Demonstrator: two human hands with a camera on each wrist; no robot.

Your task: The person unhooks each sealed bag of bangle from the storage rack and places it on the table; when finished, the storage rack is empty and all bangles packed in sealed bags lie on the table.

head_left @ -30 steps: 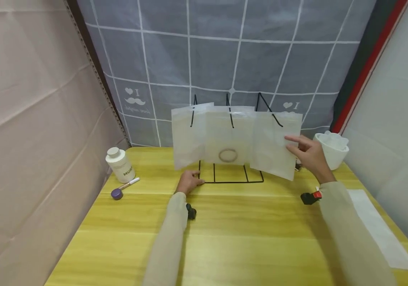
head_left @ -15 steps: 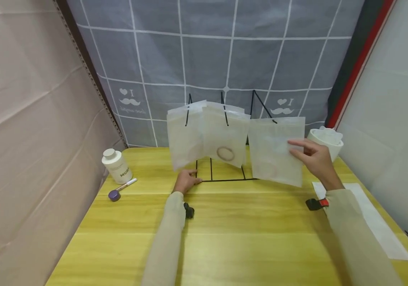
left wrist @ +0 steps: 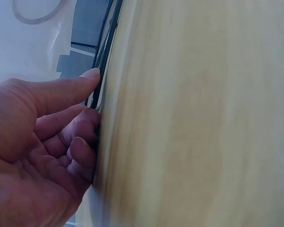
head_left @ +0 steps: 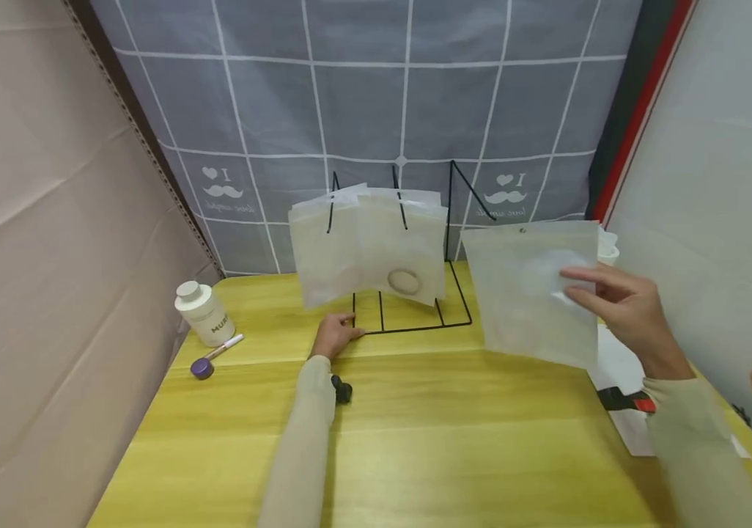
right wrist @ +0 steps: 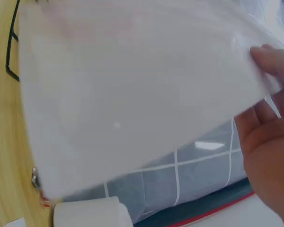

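Observation:
My right hand (head_left: 633, 312) pinches a frosted plastic bag (head_left: 534, 293) by its right edge, thumb in front, as the right wrist view also shows. A small hole shows near the bag's top edge, right of and below the tip of the rack's right hook. My left hand (head_left: 335, 336) holds the front left corner of the black wire display rack (head_left: 415, 328), with thumb and curled fingers at the wire (left wrist: 102, 71). More frosted bags hang on the left hook and the middle hook; a beige ring (head_left: 404, 281) shows through the middle bag (head_left: 409, 235).
A white bottle (head_left: 206, 314), a purple cap (head_left: 201, 368) and a white-tipped stick (head_left: 226, 346) are at the left of the wooden table (head_left: 415, 440). A white pot (right wrist: 87, 213) stands behind the held bag. White paper (head_left: 633, 433) lies under the right forearm.
The right bag has come off its hook and moved right and toward me with my right hand. My left hand stays at the rack corner. The head view has shifted slightly.

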